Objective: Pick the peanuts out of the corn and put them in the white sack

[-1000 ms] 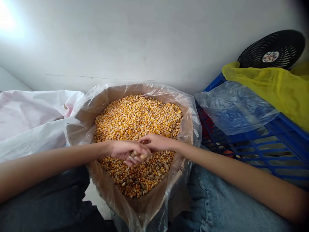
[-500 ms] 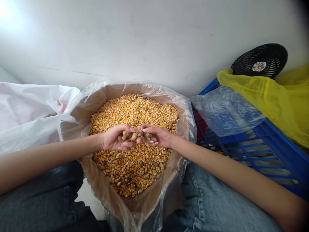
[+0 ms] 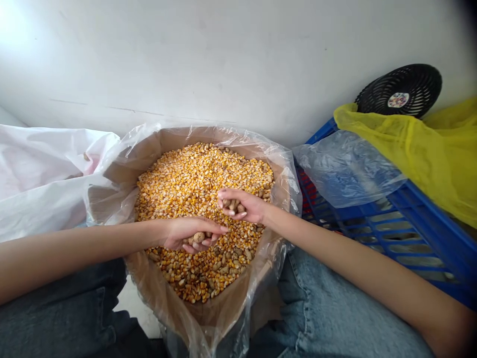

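Okay, left hand (image 3: 190, 234) is cupped palm up just above the dried corn kernels (image 3: 201, 169), fingers curled around a few peanuts in the shell (image 3: 198, 237). Right hand (image 3: 242, 205) is loosely closed, back of the hand up, further over the kernels, with more peanuts (image 3: 231, 205) gripped in its fingers (image 3: 227, 196). The hands are near each other, not touching. The kernels fill a cardboard box (image 3: 208, 318) lined with a clear plastic bag (image 3: 261, 303), and more peanuts lie mixed through them. White plastic sack (image 3: 40, 169) just left of the box. On the right, a blue plastic crate (image 3: 421, 233) holds a clear bag (image 3: 343, 171) and a yellow bag (image 3: 406, 144), with a round black fan (image 3: 398, 92) behind, by the white wall (image 3: 186, 59).
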The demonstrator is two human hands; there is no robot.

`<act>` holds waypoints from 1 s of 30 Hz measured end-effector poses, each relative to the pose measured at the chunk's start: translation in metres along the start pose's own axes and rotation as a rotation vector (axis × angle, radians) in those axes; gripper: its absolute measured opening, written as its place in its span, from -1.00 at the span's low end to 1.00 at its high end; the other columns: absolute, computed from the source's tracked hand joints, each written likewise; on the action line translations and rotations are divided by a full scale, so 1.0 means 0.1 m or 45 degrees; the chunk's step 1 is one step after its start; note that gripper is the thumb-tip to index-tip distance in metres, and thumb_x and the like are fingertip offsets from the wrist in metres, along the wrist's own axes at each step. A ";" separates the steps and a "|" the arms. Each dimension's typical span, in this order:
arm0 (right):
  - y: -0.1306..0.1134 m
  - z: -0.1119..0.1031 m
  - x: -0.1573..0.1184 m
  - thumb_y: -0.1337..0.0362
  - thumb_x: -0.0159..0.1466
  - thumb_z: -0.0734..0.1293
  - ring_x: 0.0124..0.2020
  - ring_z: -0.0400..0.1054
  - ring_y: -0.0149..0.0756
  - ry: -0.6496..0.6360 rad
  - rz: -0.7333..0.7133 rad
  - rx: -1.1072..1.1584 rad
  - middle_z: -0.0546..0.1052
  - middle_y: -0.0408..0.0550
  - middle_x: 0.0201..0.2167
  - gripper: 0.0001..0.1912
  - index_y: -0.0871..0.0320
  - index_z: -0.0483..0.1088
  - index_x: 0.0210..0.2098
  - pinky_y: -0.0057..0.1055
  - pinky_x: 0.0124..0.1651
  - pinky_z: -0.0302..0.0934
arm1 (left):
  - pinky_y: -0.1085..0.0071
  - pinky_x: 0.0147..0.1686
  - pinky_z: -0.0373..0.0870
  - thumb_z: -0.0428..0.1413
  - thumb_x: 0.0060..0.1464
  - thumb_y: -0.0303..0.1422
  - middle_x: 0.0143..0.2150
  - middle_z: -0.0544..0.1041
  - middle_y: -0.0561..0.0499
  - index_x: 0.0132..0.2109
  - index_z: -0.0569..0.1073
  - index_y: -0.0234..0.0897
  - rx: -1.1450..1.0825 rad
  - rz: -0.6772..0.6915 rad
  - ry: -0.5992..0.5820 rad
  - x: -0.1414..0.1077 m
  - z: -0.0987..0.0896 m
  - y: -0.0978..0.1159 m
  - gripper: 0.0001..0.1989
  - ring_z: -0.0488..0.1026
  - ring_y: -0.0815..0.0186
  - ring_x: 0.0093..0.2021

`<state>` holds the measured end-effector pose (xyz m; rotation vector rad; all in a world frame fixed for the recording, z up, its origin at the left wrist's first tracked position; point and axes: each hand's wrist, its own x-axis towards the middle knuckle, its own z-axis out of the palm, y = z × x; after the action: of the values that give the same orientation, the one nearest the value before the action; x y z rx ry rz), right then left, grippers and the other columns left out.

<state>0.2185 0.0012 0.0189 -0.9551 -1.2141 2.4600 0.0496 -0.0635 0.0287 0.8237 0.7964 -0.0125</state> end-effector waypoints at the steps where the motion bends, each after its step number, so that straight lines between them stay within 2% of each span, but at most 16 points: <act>1: 0.01 0.00 -0.01 0.21 0.02 0.28 -0.71 0.12 -0.63 -0.023 0.069 -0.227 0.32 -0.24 -0.55 -0.81 0.16 0.22 -0.42 -0.70 -0.79 -0.22 | 0.62 -0.81 -0.11 -0.02 -0.09 -0.08 -0.69 0.10 0.20 -0.53 0.16 -0.30 0.168 -0.014 0.048 0.03 0.03 -0.03 -0.65 -0.01 0.57 -0.75; 3: 0.06 0.02 -0.03 0.24 0.02 0.26 -0.69 0.17 -0.57 -0.135 0.177 -0.795 0.35 -0.22 -0.55 -0.81 0.16 0.27 -0.36 -0.66 -0.75 -0.12 | 0.59 -0.74 0.01 -0.02 -0.09 -0.10 -0.70 0.15 0.18 -0.52 0.22 -0.31 0.632 0.021 0.133 0.08 0.10 -0.11 -0.67 0.09 0.54 -0.72; 6: 0.19 0.10 -0.04 0.32 0.00 0.25 -0.57 0.28 -0.44 -0.375 0.170 -1.751 0.43 -0.13 -0.51 -0.82 0.17 0.37 -0.36 -0.55 -0.59 0.06 | 0.52 -0.64 0.09 -0.04 -0.03 -0.30 -0.64 0.32 0.09 -0.47 0.34 -0.32 1.528 0.209 0.248 0.17 0.21 -0.26 -0.81 0.24 0.46 -0.63; 8: 0.32 0.19 -0.03 0.36 -0.01 0.24 -0.48 0.32 -0.33 -0.525 0.161 -2.251 0.47 -0.05 -0.49 -0.83 0.18 0.41 -0.41 -0.47 -0.51 0.11 | 0.48 -0.64 0.08 -0.06 -0.03 -0.46 -0.54 0.43 0.01 -0.41 0.39 -0.32 2.036 0.327 0.242 0.25 0.28 -0.39 -0.87 0.30 0.40 -0.59; 10: 0.43 0.28 0.00 0.37 0.00 0.24 -0.44 0.35 -0.25 -0.660 0.171 -2.533 0.49 0.02 -0.47 -0.83 0.21 0.44 -0.42 -0.43 -0.48 0.13 | 0.45 -0.65 0.07 -0.06 -0.05 -0.54 -0.50 0.48 -0.04 -0.37 0.40 -0.32 2.329 0.399 0.151 0.35 0.32 -0.52 -0.84 0.34 0.35 -0.58; 14: 0.57 0.35 0.06 0.38 0.05 0.22 -0.39 0.37 -0.21 -0.760 0.126 -2.685 0.50 0.08 -0.41 -0.80 0.24 0.44 -0.37 -0.41 -0.46 0.16 | 0.42 -0.64 0.10 0.00 -0.09 -0.56 -0.51 0.50 -0.05 -0.36 0.43 -0.32 2.536 0.498 0.094 0.58 0.35 -0.71 -0.85 0.36 0.32 -0.57; 20: 0.66 0.29 0.09 0.38 0.04 0.25 -0.38 0.38 -0.20 -0.799 0.111 -2.716 0.50 0.06 -0.40 -0.82 0.24 0.44 -0.38 -0.41 -0.48 0.17 | 0.40 -0.62 0.18 0.04 -0.12 -0.53 -0.52 0.50 -0.03 -0.46 0.44 -0.33 2.646 0.683 0.053 0.85 0.32 -0.87 -0.90 0.38 0.31 -0.55; 26: 0.79 0.28 0.09 0.38 0.06 0.25 -0.40 0.38 -0.25 -0.825 0.066 -2.733 0.50 0.05 -0.42 -0.83 0.23 0.45 -0.37 -0.45 -0.49 0.16 | 0.42 -0.57 0.23 0.05 -0.15 -0.53 -0.51 0.50 -0.04 -0.43 0.44 -0.35 2.640 0.916 0.274 0.86 0.23 -1.03 -0.91 0.38 0.30 -0.50; 28: 0.81 0.30 0.09 0.41 0.08 0.22 -0.39 0.37 -0.27 -0.826 0.082 -2.724 0.50 0.05 -0.41 -0.82 0.23 0.45 -0.36 -0.46 -0.49 0.14 | 0.44 -0.63 0.19 0.04 -0.14 -0.54 -0.57 0.48 -0.02 -0.41 0.44 -0.35 2.608 0.910 0.309 0.83 0.20 -1.04 -0.89 0.35 0.34 -0.58; 30: 0.81 0.33 0.09 0.42 0.06 0.23 -0.39 0.37 -0.27 -0.842 0.116 -2.708 0.50 0.05 -0.39 -0.80 0.25 0.45 -0.35 -0.46 -0.50 0.13 | 0.47 -0.66 0.16 0.03 -0.15 -0.56 -0.60 0.46 0.00 -0.40 0.44 -0.35 2.573 0.865 0.275 0.80 0.21 -1.02 -0.88 0.32 0.37 -0.61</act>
<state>0.1961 -0.0654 -0.0333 -0.1517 -3.8689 0.4456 0.0887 -0.1255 -0.0799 3.0112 0.4311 -0.1419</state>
